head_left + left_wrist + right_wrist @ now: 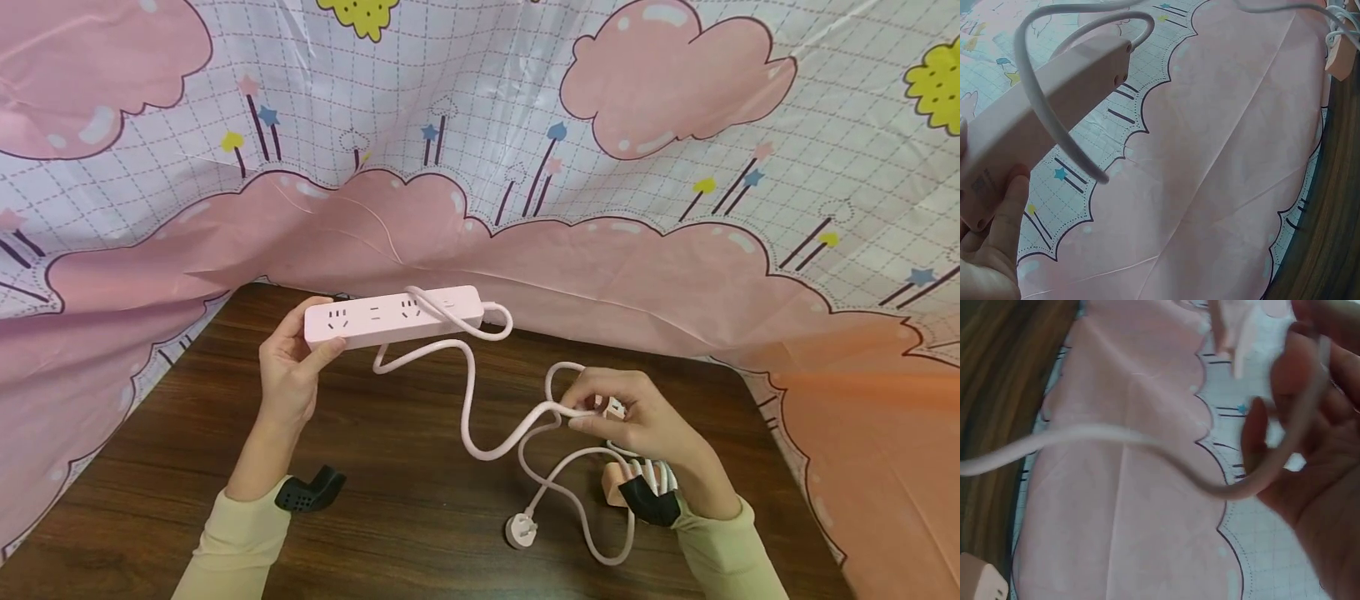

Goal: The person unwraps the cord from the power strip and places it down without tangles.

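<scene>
My left hand (292,367) grips the left end of a pale pink power strip (390,321), thumb on its front edge, holding it raised with the sockets facing me. The left wrist view shows the strip's side (1085,78) with fingers under its near end. A loop of its cord (470,385) crosses the strip's right part, hangs below it and runs right. There my right hand (633,417) pinches the cord between thumb and fingers; the right wrist view shows that cord (1085,432) blurred. The rest of the cord curls over the table to a three-pin plug (521,530).
On the dark wooden table (375,500), a peach-coloured block (613,485) with white cable lies under my right wrist, partly hidden. A small white socket piece (613,407) shows behind the right hand. A patterned pink and white sheet (525,267) hangs around the table.
</scene>
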A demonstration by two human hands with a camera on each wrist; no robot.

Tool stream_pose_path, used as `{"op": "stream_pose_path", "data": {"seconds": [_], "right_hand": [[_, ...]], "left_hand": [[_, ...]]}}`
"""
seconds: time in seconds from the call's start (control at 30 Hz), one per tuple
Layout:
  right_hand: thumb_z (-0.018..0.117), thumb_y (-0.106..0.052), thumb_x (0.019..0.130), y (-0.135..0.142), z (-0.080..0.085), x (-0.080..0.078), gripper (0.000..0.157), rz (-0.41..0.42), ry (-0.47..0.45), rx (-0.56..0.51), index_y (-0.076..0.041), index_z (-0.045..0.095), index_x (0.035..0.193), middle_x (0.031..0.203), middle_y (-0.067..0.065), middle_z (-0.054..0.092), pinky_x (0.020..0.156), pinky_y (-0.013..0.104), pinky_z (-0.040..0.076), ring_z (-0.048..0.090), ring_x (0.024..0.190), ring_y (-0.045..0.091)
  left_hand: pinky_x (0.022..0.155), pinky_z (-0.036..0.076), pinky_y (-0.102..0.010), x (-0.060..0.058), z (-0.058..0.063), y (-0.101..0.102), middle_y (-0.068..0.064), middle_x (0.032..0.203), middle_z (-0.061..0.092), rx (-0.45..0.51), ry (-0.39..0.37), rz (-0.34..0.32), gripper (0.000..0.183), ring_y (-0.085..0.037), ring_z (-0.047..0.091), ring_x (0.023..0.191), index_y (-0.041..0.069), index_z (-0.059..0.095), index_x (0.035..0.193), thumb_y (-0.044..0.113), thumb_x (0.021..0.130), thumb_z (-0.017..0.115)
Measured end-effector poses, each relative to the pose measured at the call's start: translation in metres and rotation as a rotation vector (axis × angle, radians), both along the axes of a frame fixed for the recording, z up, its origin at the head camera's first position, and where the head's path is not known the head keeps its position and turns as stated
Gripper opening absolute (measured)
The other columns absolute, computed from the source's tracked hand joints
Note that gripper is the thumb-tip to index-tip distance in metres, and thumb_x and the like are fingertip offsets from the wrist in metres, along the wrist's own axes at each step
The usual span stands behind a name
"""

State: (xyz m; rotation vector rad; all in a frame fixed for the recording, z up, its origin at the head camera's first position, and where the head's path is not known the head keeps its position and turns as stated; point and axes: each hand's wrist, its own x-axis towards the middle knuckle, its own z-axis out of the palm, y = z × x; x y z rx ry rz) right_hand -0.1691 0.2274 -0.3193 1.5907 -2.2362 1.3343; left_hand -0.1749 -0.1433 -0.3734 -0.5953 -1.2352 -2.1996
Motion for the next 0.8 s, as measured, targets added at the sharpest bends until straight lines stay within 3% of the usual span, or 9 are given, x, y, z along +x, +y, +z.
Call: {"op": "stream_pose_path", "data": {"seconds": [0.17,0.57,0.8], "right_hand": [[0.072,0.006,0.075,-0.006,-0.018,0.003,0.027,-0.019,-0.074,0.215,-0.015,0.06,0.087,0.071,-0.004,0.053,0.053,0.02,0.042,0.047,0.065,0.008],[0.076,0.006,0.069,-0.012,-0.068,-0.002,0.031,-0.162,-0.209,0.428,-0.013,0.051,0.071,0.068,-0.01,0.048,0.054,0.02,0.042,0.046,0.063,0.002],[0.081,-0.001,0.064,-0.008,-0.089,0.003,0.035,-0.213,-0.162,0.572,-0.015,0.049,0.067,0.062,-0.013,0.045,0.054,0.018,0.039,0.044,0.06,0.0]], "left_hand": [[0.074,0.052,-0.022,-0.001,0.003,0.0,-0.009,0.1,0.065,0.025,-0.003,0.012,0.039,-0.017,0.058,0.091,-0.007,0.061,0.112,-0.022,0.076,0.06],[0.075,0.052,-0.022,0.0,0.006,0.004,-0.009,0.101,0.065,0.03,-0.003,0.014,0.038,-0.017,0.058,0.092,-0.005,0.062,0.111,-0.02,0.076,0.062],[0.073,0.052,-0.021,0.0,0.004,0.006,-0.008,0.099,0.065,0.024,-0.007,0.003,0.038,-0.017,0.058,0.09,-0.004,0.063,0.111,-0.019,0.076,0.063]]}}
